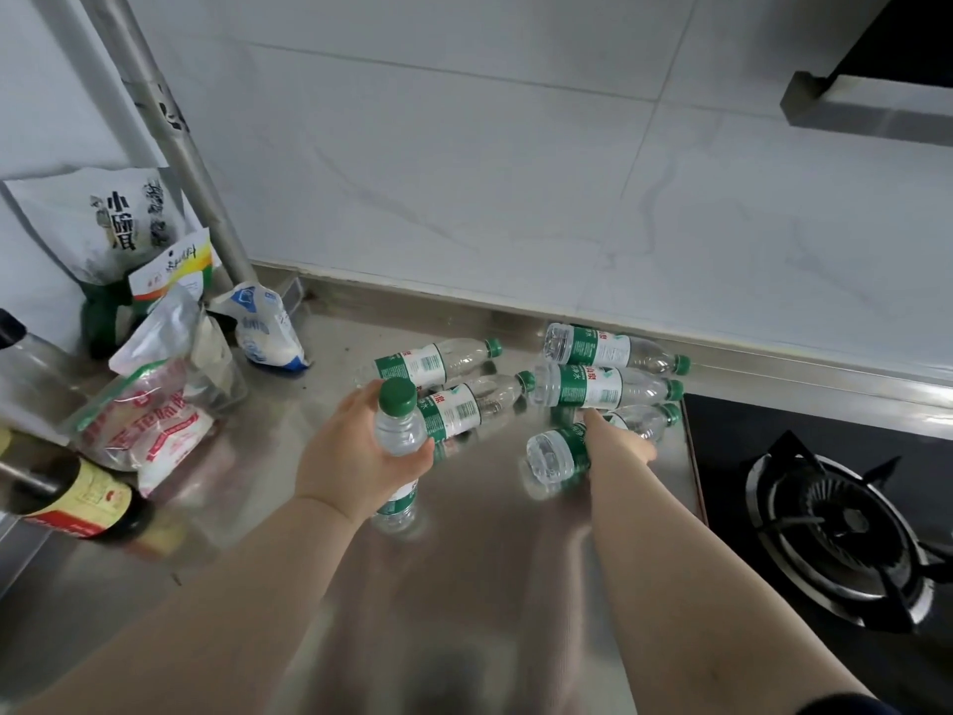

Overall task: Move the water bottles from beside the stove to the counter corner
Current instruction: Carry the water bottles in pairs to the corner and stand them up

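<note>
Steel worktop, bottles mid-transfer beside the stove.

Food packets crowd the left corner; the left hand has its grip clamped on an upright water bottle, while the right hand closes around a lying bottle in the pile beside the burner. Round bottles could roll loose if nudged.

Both bare forearms reach forward; the left grip is curled closed, thumb uppermost, while the right grip lies palm-down (fingers hidden from view).
</note>
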